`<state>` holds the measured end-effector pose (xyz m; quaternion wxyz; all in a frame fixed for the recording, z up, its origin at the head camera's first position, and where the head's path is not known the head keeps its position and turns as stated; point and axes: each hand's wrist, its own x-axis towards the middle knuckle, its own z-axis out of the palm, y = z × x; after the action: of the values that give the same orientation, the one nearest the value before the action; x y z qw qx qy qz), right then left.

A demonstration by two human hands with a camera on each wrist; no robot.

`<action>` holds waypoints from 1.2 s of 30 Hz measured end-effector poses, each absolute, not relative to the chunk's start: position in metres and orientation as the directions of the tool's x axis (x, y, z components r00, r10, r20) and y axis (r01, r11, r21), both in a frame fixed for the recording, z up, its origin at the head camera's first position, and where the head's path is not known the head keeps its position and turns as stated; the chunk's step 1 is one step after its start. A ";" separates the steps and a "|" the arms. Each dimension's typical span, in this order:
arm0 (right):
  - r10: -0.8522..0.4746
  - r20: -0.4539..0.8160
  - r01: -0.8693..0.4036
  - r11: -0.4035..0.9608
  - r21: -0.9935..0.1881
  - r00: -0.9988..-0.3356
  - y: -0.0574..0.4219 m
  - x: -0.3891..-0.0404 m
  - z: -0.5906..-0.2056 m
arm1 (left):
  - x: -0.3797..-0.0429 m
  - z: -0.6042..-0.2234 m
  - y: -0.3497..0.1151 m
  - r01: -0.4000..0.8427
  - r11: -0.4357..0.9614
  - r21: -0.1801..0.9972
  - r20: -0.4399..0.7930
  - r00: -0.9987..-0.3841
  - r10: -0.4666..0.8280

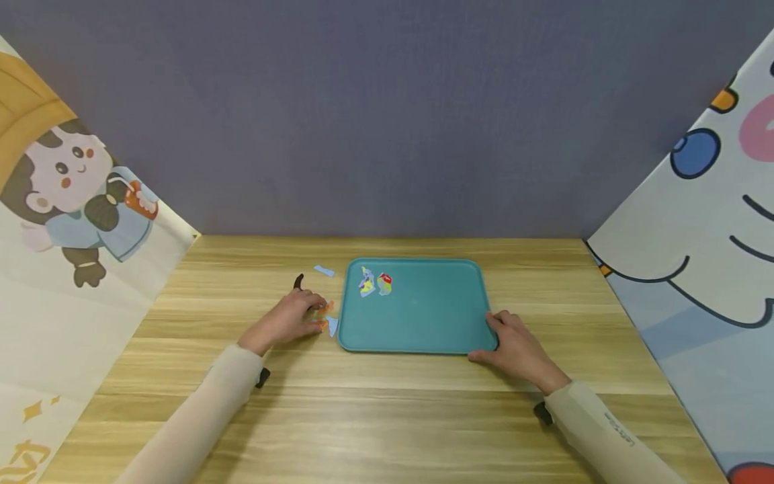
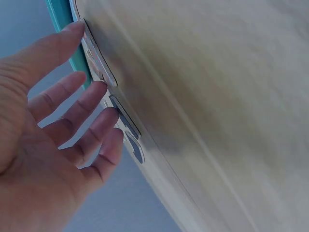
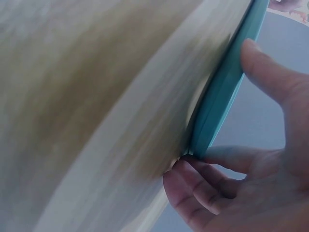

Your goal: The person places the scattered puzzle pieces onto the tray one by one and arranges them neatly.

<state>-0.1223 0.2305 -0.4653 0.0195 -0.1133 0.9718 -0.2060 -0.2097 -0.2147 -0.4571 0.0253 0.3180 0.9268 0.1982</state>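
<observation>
A teal tray (image 1: pixel 423 309) lies on the wooden table. My right hand (image 1: pixel 514 346) holds its near right corner, thumb along the front rim and fingers at the right side. In the right wrist view the thumb and index finger touch the tray rim (image 3: pixel 215 108). Just left of the tray, my left hand (image 1: pixel 293 319) hovers low over a flat orange piece (image 1: pixel 329 306), thumb and fingers spread about it. Beside the thumb lies a light blue piece (image 1: pixel 332 327). In the left wrist view the thumb meets the edge of a thin flat piece (image 2: pixel 99 55); firm contact elsewhere is unclear.
On the tray's left part lie a purple-and-yellow piece (image 1: pixel 367 284) and a red-and-yellow piece (image 1: pixel 385 284). A dark curved piece (image 1: pixel 299 281) and a pale blue strip (image 1: pixel 324 271) lie beyond my left hand. A grey wall (image 1: pixel 387 134) stands behind the table.
</observation>
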 end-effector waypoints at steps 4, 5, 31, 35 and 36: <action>-0.228 0.005 -0.210 0.890 -0.404 -0.974 0.231 -0.123 -0.466 | -0.211 -0.460 -0.214 0.599 0.711 0.368 0.093 -0.785 0.613; -0.228 0.006 -0.211 0.890 -0.404 -0.974 0.231 -0.123 -0.466 | -0.211 -0.461 -0.214 0.598 0.713 0.366 0.090 -0.785 0.613; -0.229 0.021 -0.218 0.891 -0.397 -0.973 0.230 -0.123 -0.466 | -0.215 -0.463 -0.210 0.561 0.765 0.316 0.092 -0.821 0.564; -0.229 0.020 -0.218 0.891 -0.399 -0.973 0.230 -0.122 -0.466 | -0.214 -0.460 -0.209 0.563 0.760 0.323 0.118 -0.821 0.558; -0.229 0.020 -0.218 0.891 -0.399 -0.973 0.231 -0.122 -0.466 | -0.214 -0.458 -0.209 0.564 0.759 0.325 0.126 -0.821 0.557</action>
<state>-0.1221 0.2306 -0.4657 0.0139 -0.1151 0.9722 -0.2034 -0.2140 -0.2092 -0.4583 -0.0106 0.2989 0.9377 0.1769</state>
